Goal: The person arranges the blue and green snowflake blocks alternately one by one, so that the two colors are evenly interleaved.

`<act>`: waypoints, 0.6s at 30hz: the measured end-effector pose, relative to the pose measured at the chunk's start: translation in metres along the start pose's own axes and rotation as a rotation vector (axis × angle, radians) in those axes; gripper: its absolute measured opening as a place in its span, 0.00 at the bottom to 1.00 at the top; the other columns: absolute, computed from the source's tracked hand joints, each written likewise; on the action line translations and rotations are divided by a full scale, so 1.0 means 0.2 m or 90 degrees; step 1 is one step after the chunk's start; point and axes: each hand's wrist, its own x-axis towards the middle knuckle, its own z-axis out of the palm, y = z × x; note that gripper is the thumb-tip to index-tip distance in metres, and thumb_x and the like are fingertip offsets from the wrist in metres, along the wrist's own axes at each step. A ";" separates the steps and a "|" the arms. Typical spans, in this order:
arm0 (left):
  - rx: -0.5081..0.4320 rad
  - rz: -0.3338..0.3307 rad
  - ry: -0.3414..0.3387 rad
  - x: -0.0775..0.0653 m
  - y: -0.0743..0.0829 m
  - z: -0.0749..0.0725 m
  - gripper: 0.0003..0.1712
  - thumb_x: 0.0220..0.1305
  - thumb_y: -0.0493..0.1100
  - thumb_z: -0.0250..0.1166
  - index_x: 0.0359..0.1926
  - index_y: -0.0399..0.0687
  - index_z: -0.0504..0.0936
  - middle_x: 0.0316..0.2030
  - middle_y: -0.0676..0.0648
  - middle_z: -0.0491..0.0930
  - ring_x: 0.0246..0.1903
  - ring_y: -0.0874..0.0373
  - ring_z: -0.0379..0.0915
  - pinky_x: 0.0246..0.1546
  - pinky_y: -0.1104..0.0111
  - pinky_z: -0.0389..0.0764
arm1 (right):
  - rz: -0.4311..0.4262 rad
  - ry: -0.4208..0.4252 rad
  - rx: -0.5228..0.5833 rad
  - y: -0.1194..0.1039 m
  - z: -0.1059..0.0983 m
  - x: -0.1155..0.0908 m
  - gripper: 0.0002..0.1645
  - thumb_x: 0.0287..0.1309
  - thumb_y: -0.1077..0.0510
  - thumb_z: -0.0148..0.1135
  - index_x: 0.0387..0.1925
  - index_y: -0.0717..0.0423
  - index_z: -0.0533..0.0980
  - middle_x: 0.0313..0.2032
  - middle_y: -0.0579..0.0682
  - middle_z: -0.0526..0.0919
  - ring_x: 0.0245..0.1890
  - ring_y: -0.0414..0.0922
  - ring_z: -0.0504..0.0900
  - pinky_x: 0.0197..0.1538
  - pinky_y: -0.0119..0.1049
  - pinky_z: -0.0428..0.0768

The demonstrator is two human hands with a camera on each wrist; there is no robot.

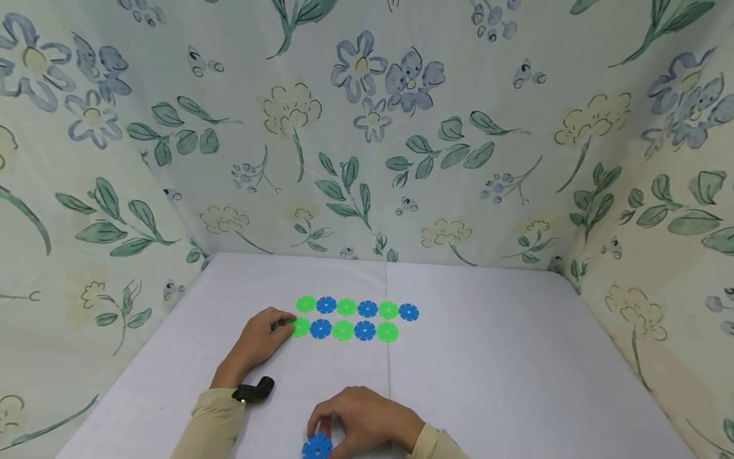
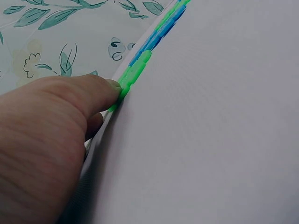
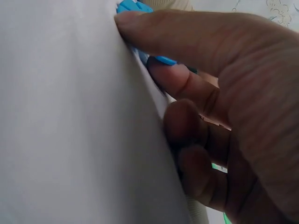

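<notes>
Two rows of notched plastic discs in alternating green and blue lie flat on the white table. My left hand (image 1: pixel 266 335) is at the left end of the nearer row, thumb and index finger pinching the edge of a green notched disc (image 1: pixel 301 327). The left wrist view shows the thumb on that green disc (image 2: pixel 134 74). Near the table's front, my right hand (image 1: pixel 364 417) pinches a blue notched disc (image 1: pixel 317 447) between thumb and fingers. The right wrist view shows part of this blue disc (image 3: pixel 133 6), the rest hidden by my fingers; its other fingers are curled.
The farther row ends at the right with a blue disc (image 1: pixel 409 312); the nearer row ends with a green disc (image 1: pixel 387 332). A seam runs down the tablecloth (image 1: pixel 487 357). Floral fabric (image 1: pixel 367 242) stands behind the table and at both sides.
</notes>
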 end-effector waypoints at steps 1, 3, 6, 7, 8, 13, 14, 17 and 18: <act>0.002 0.000 -0.001 0.00 0.00 0.00 0.13 0.67 0.49 0.67 0.51 0.57 0.86 0.41 0.55 0.81 0.37 0.60 0.69 0.40 0.65 0.71 | -0.003 0.000 0.004 0.00 0.00 0.00 0.21 0.52 0.45 0.77 0.48 0.34 0.80 0.34 0.26 0.82 0.31 0.18 0.72 0.34 0.16 0.71; 0.001 -0.002 0.001 0.00 0.00 0.00 0.13 0.67 0.49 0.67 0.51 0.57 0.86 0.40 0.55 0.81 0.37 0.59 0.70 0.41 0.64 0.71 | -0.011 0.002 0.009 0.01 0.01 0.00 0.21 0.52 0.45 0.77 0.48 0.35 0.80 0.33 0.26 0.83 0.28 0.18 0.72 0.31 0.16 0.71; 0.001 -0.001 0.002 0.00 0.00 0.00 0.13 0.67 0.49 0.67 0.51 0.58 0.86 0.41 0.56 0.81 0.37 0.59 0.70 0.42 0.64 0.72 | -0.024 0.005 0.012 0.02 0.01 0.00 0.21 0.53 0.45 0.76 0.49 0.35 0.80 0.32 0.28 0.84 0.27 0.17 0.72 0.31 0.15 0.72; 0.001 0.000 0.003 0.00 0.00 0.00 0.13 0.67 0.49 0.67 0.51 0.58 0.86 0.41 0.56 0.81 0.38 0.59 0.70 0.42 0.64 0.72 | -0.027 0.006 0.015 0.01 0.01 0.00 0.21 0.53 0.46 0.76 0.49 0.36 0.80 0.32 0.28 0.85 0.27 0.17 0.72 0.31 0.15 0.72; 0.000 0.001 0.004 0.00 0.00 0.00 0.12 0.67 0.49 0.67 0.50 0.58 0.86 0.41 0.56 0.81 0.37 0.59 0.70 0.42 0.64 0.72 | -0.031 0.007 0.017 0.01 0.01 0.00 0.21 0.53 0.46 0.76 0.50 0.36 0.80 0.32 0.29 0.85 0.27 0.17 0.72 0.31 0.15 0.72; -0.001 0.003 0.008 0.00 0.01 0.00 0.13 0.66 0.49 0.67 0.50 0.57 0.86 0.41 0.55 0.81 0.38 0.59 0.71 0.41 0.64 0.72 | -0.036 0.011 0.061 0.01 0.00 -0.01 0.20 0.55 0.49 0.75 0.50 0.38 0.81 0.31 0.32 0.86 0.26 0.17 0.72 0.30 0.17 0.75; 0.000 0.003 0.007 0.00 0.01 0.00 0.13 0.67 0.49 0.67 0.50 0.57 0.86 0.41 0.55 0.81 0.38 0.59 0.71 0.42 0.63 0.72 | -0.037 0.011 0.071 0.01 0.00 -0.01 0.19 0.56 0.49 0.74 0.50 0.38 0.81 0.30 0.32 0.86 0.25 0.17 0.72 0.29 0.17 0.75; -0.003 0.005 0.006 -0.01 0.01 0.00 0.12 0.67 0.49 0.67 0.50 0.57 0.86 0.41 0.55 0.81 0.38 0.60 0.71 0.42 0.63 0.72 | -0.040 0.009 0.107 0.02 0.00 -0.02 0.19 0.58 0.50 0.73 0.51 0.38 0.81 0.31 0.33 0.86 0.25 0.17 0.72 0.30 0.19 0.77; -0.004 0.007 0.005 -0.01 0.01 0.00 0.12 0.67 0.48 0.68 0.50 0.57 0.86 0.41 0.55 0.81 0.38 0.60 0.71 0.42 0.63 0.72 | -0.039 0.007 0.118 0.02 0.01 -0.02 0.18 0.58 0.50 0.72 0.51 0.38 0.81 0.31 0.33 0.86 0.26 0.17 0.73 0.30 0.20 0.78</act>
